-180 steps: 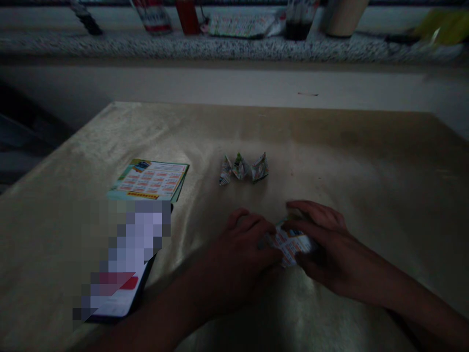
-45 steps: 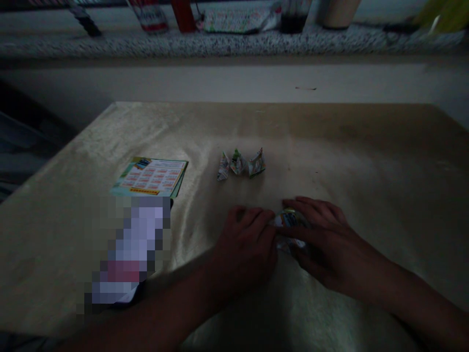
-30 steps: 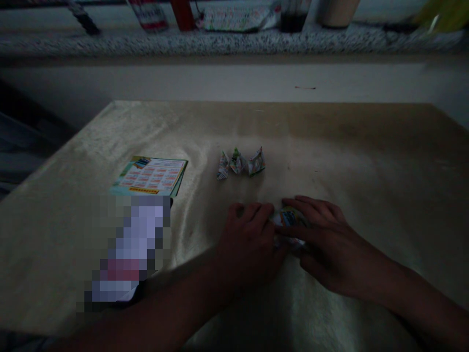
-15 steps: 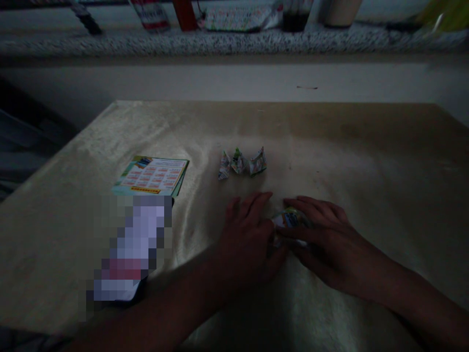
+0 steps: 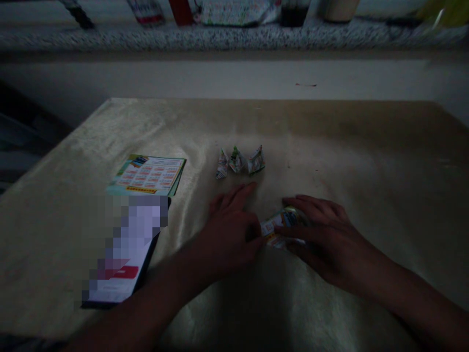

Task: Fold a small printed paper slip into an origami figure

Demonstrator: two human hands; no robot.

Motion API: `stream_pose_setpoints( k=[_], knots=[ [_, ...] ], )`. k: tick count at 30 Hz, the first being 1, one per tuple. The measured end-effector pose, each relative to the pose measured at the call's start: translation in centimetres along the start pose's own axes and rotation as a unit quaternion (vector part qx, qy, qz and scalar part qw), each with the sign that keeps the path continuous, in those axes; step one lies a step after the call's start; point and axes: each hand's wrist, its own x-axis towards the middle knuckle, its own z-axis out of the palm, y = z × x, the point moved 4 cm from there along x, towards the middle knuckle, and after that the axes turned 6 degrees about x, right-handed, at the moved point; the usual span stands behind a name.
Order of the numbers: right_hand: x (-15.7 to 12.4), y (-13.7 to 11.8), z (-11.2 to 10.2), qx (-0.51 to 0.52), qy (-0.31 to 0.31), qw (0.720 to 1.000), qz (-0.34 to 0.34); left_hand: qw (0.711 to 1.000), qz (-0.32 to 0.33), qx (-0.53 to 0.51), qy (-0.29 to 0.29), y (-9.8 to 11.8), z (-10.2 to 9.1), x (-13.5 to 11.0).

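Note:
A small printed paper (image 5: 270,229), with a calendar-like grid and a dark picture, lies on the table between my hands. My left hand (image 5: 232,227) has thumb and index finger closed in a pinch at the paper's left edge, its other fingers stretched forward. From the right, my right hand (image 5: 330,234) grips the paper, index finger across its top and thumb at the near side; part of the sheet is hidden under these fingers. Beyond my hands stand three folded paper pieces, a left one (image 5: 222,165), a middle one (image 5: 236,160) and a right one (image 5: 256,160).
On the left lie a few printed calendar cards (image 5: 150,173), overlapping. A phone (image 5: 124,254) with a lit, partly blurred screen is just in front of them, close to my left forearm. Bottles and packets stand on a speckled stone ledge (image 5: 220,39) behind the table (image 5: 348,146).
My left hand has moved left, and more of the printed paper now shows between the hands. The right hand has stayed nearly in place. The view has shifted slightly.

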Motion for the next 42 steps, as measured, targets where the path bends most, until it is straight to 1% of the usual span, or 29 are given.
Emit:
stream_pose_setpoints(
  k=[4, 7, 12, 16, 19, 21, 23, 25, 27, 28, 30, 31, 33, 34, 36, 38, 40, 42],
  knots=[
    [0.0, 0.0, 0.0, 0.002, 0.000, 1.000, -0.007, 1.000, -0.017, 0.003, -0.008, -1.2, -0.5, -0.2],
    [-0.1, 0.1, -0.1, 0.006, 0.013, 1.000, -0.004, 1.000, -0.024, 0.002, -0.014, -1.5, -0.7, -0.4],
    [0.0, 0.5, 0.1, 0.047, 0.052, 0.997, 0.021, 0.999, -0.028, -0.017, -0.018, -1.1, -0.6, -0.5],
    [0.0, 0.4, 0.5, 0.139, 0.047, 0.989, 0.037, 0.998, 0.002, -0.053, 0.014, -0.2, -0.2, -0.7],
    [-0.1, -0.1, 0.6, 0.207, 0.054, 0.976, 0.049, 0.994, 0.022, -0.101, 0.036, 0.6, 0.4, -0.9],
    [-0.1, -0.5, 0.6, 0.241, 0.072, 0.966, 0.051, 0.990, 0.020, -0.135, 0.041, 1.0, 0.9, -0.9],
    [-0.1, -0.6, 0.6, 0.298, 0.095, 0.948, 0.057, 0.982, 0.003, -0.182, 0.042, 1.2, 1.2, -0.8],
    [0.0, -0.5, 0.5, 0.370, 0.116, 0.919, 0.068, 0.966, -0.023, -0.256, 0.031, 1.1, 1.4, -0.7],
    [0.1, -0.3, 0.3, 0.422, 0.134, 0.893, 0.083, 0.938, -0.053, -0.343, 0.022, 1.0, 1.3, -0.5],
    [0.1, -0.2, 0.2, 0.431, 0.148, 0.885, 0.091, 0.921, -0.068, -0.382, 0.026, 0.9, 1.2, -0.4],
    [0.2, 0.0, -0.1, 0.424, 0.154, 0.887, 0.101, 0.895, -0.093, -0.433, 0.049, 0.7, 0.9, -0.3],
    [0.3, 0.0, -0.2, 0.414, 0.151, 0.892, 0.103, 0.888, -0.102, -0.444, 0.063, 0.7, 0.7, -0.3],
    [0.5, -0.1, -0.5, 0.387, 0.150, 0.905, 0.095, 0.888, -0.102, -0.441, 0.078, 0.7, 0.5, -0.4],
    [0.6, -0.2, -0.7, 0.372, 0.157, 0.911, 0.079, 0.893, -0.089, -0.433, 0.085, 0.7, 0.4, -0.4],
    [0.6, -0.5, -1.2, 0.336, 0.186, 0.923, 0.025, 0.905, -0.038, -0.409, 0.113, 1.0, -0.1, -0.5],
    [0.5, -0.8, -1.8, 0.292, 0.215, 0.931, -0.040, 0.916, 0.025, -0.365, 0.162, 1.1, -0.7, -0.7],
    [0.3, -1.0, -2.4, 0.236, 0.245, 0.937, -0.079, 0.925, 0.077, -0.306, 0.211, 1.3, -1.2, -1.0],
    [0.0, -1.2, -2.9, 0.185, 0.262, 0.941, -0.103, 0.930, 0.116, -0.253, 0.240, 1.5, -1.5, -1.2]
  ],
)
